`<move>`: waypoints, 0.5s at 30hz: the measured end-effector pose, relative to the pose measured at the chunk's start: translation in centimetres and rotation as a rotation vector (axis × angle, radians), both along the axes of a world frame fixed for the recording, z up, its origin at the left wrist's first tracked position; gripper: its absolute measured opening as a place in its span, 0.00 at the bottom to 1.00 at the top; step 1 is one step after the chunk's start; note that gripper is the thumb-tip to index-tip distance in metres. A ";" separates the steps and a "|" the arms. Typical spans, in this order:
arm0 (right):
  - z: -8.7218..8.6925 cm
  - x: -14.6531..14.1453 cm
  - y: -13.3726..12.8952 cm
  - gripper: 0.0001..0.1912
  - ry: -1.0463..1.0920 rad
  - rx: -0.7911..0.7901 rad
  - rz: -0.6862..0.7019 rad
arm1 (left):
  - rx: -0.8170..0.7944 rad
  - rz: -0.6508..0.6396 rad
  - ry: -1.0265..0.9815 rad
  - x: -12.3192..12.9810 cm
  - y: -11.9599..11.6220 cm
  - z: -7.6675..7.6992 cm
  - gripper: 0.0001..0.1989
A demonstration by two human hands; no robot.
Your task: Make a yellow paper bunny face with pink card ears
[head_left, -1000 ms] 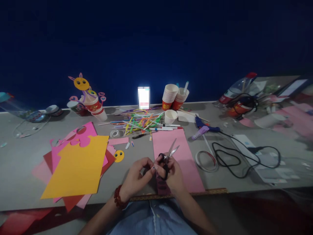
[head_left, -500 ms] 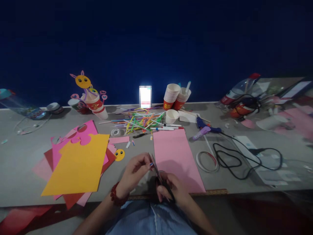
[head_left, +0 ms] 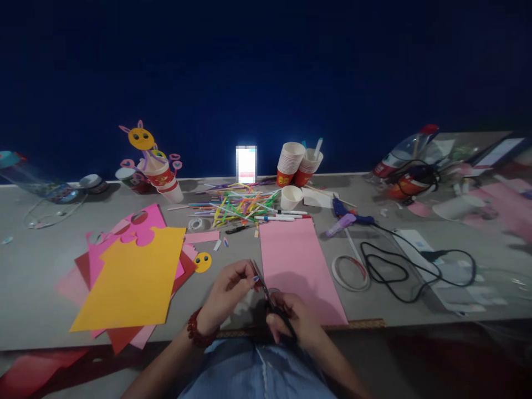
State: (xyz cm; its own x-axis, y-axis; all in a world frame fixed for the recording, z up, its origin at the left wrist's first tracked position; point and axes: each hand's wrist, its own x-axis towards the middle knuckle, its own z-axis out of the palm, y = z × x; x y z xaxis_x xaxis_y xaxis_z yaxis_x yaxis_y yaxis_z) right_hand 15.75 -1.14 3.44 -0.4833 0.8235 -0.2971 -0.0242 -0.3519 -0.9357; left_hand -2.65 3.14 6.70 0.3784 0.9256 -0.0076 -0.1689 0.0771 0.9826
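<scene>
My right hand grips black-handled scissors, its fingers in the loops and the blades pointing up and left. The blades look nearly closed. My left hand, with a dark red bead bracelet at the wrist, pinches a tiny blue-tipped piece of paper right beside the blades; most of it is hidden by the fingers. A pink sheet lies under and beyond my right hand. Just past my left hand rests a yellow face disc with two eyes, and a small blue-and-pink cutout lies farther back.
Stacked coloured paper covers the left side. Many pipe cleaners are heaped at the back, near paper cups and markers. A blue glue gun, its black cord and a tape ring lie right.
The scissor blades have drawn closer together beside the small paper piece. Both hands stay in nearly the same place, and the view has shifted very slightly.
</scene>
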 end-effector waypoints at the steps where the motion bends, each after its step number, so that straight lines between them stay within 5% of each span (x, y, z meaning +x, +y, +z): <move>1: -0.1 0.0 0.0 0.18 -0.007 -0.002 0.003 | 0.000 -0.001 0.003 0.0 0.0 0.0 0.13; 15: -0.9 0.0 0.1 0.20 -0.045 -0.047 -0.005 | -0.012 0.006 0.004 0.1 0.1 0.0 0.13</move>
State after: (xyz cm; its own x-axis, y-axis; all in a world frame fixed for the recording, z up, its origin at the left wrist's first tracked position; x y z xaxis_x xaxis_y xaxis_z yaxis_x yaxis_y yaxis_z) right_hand 15.74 -1.03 2.57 -0.4650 0.8103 -0.3568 0.0154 -0.3955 -0.9183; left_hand -2.58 3.27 6.72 0.3728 0.9277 -0.0203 -0.1653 0.0879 0.9823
